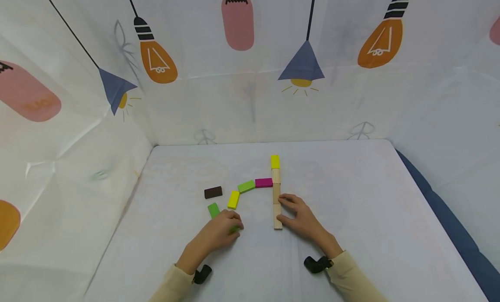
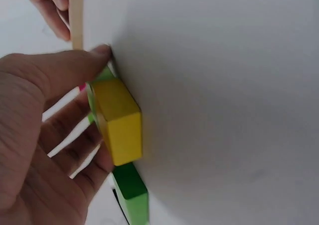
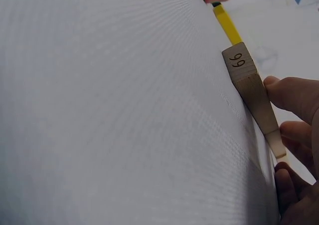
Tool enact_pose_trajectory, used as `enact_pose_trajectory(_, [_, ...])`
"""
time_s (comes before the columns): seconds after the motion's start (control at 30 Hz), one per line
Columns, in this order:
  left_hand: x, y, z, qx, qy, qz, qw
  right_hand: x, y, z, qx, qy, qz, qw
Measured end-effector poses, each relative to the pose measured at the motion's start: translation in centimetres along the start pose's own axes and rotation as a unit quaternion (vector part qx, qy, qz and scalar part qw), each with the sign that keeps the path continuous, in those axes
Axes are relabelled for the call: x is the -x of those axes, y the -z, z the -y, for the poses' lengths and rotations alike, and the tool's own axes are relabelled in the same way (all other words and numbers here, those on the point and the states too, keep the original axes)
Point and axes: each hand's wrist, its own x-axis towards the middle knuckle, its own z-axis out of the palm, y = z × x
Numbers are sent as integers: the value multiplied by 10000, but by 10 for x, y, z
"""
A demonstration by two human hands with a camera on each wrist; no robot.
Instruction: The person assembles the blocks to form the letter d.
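My left hand (image 1: 220, 230) holds a green block (image 1: 234, 229) between thumb and fingers, partly covered in the head view. Up close in the left wrist view, a yellow block (image 2: 119, 125) stands in front of the fingers, and a two-tone green block (image 2: 133, 197) lies just below it. Past its fingertips in the head view are a green block (image 1: 213, 210) and a yellow block (image 1: 233, 199). The thumb and fingertips of my right hand (image 1: 302, 217) touch the right side of a straight row of wooden blocks (image 1: 276, 195). A number is marked on the near wooden block's end (image 3: 238, 60).
A yellow block (image 1: 275, 162) tops the wooden row. From its left side, a magenta block (image 1: 263, 182) and a light green block (image 1: 246, 186) form a curving line. A dark brown block (image 1: 213, 192) lies apart. White table (image 1: 351, 176) meets printed curtains (image 1: 215, 106) behind.
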Motion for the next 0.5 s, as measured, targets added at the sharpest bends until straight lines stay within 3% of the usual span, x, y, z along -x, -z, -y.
enact_pose_trajectory(0.2, [18,6,19,-259,44,-275,9993,0,0,0,-16,6,-7,10000])
enact_pose_trajectory(0.37, [29,10,35,-356,298,-455,9979,0,0,0,5,-41,13,10000])
enact_pose_trajectory(0.5, [36,15,44,-397,549,-428,9968,-1,0,-1,22,-25,9,10000])
